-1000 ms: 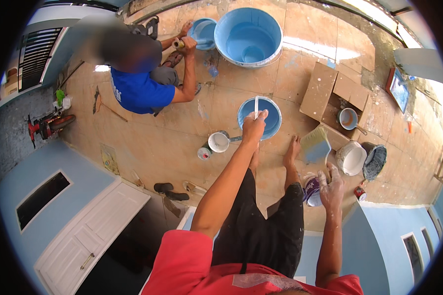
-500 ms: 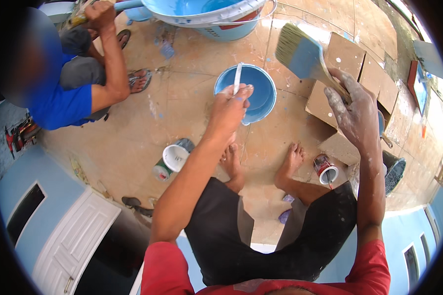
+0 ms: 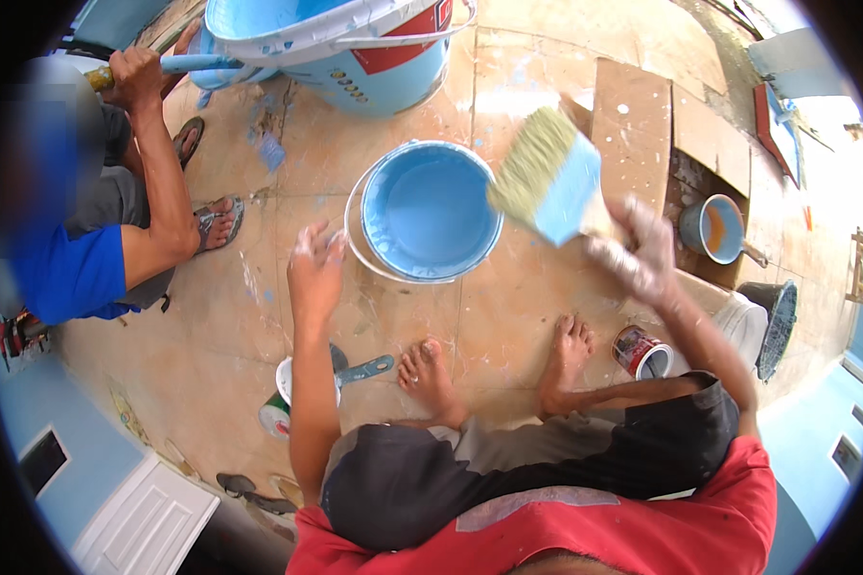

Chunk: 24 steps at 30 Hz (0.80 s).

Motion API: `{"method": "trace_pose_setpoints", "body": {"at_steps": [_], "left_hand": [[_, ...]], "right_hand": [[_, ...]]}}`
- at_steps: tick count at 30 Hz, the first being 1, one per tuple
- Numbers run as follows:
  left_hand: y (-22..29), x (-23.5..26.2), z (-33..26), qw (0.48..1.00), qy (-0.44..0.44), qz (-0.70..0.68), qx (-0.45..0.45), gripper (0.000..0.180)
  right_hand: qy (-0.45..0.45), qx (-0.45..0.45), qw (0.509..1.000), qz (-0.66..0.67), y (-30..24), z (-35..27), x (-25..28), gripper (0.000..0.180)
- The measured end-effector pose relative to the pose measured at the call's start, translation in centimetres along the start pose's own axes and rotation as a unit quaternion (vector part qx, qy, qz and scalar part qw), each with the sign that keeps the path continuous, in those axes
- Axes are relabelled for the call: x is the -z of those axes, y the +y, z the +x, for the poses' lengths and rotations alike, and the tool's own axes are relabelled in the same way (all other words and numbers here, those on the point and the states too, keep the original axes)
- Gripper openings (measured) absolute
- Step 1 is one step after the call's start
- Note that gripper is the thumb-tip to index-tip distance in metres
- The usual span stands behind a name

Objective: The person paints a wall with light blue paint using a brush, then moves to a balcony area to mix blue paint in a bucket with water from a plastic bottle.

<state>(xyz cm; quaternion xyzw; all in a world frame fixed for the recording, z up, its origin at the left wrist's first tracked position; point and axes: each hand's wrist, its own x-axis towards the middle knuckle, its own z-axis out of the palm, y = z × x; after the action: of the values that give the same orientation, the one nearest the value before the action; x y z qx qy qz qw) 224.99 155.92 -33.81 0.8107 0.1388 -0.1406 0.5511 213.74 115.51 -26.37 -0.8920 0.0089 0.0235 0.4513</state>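
My right hand (image 3: 638, 244) grips a wide paintbrush (image 3: 568, 196) by its handle. Its pale yellowish bristles point left, toward the rim of a small bucket, and its band is blue. The bucket (image 3: 431, 206) stands on the floor in front of my feet, with light blue paint inside. Its wire handle (image 3: 352, 225) is folded down on the left side. Just left of that handle is my left hand (image 3: 316, 268), empty, with its fingers apart and slightly curled.
A large paint bucket (image 3: 374, 81) stands at the far left. Beside it, a co-worker's hand (image 3: 134, 77) holds a blue pole. Cardboard (image 3: 628, 120) lies at right, near a small pot (image 3: 714, 230). Tins (image 3: 642, 355) (image 3: 276, 414) stand beside my legs.
My left hand has let go of the small bucket's handle, which has dropped to the left side. The paintbrush has come down and left, nearer the bucket.
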Motion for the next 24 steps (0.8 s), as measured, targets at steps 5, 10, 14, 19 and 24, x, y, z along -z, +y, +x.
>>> {"method": "trace_pose_setpoints", "body": {"at_steps": [5,10,14,19,24], "left_hand": [[-4.9,0.0,-3.9,0.991,0.061,-0.072,0.093,0.038],[-4.4,0.0,-6.0,0.991,0.052,-0.064,0.107,0.035],[-3.1,-0.2,-6.2,0.994,0.047,-0.068,0.071,0.034],[-3.2,-0.7,-6.3,0.997,0.052,-0.059,0.023,0.034],[-2.9,-0.5,-6.7,0.997,0.035,-0.065,0.035,0.034]], "right_hand": [[0.036,-0.025,0.997,0.064,4.5,-8.3,-5.2,0.033],[0.065,-0.073,0.993,0.071,6.5,-11.8,-7.8,0.024],[0.119,-0.046,0.991,0.042,6.9,-11.8,-9.3,0.028],[0.155,0.022,0.988,0.003,5.8,-8.3,-8.3,0.033],[0.161,0.059,0.985,0.007,1.0,-0.2,-6.6,0.036]]}}
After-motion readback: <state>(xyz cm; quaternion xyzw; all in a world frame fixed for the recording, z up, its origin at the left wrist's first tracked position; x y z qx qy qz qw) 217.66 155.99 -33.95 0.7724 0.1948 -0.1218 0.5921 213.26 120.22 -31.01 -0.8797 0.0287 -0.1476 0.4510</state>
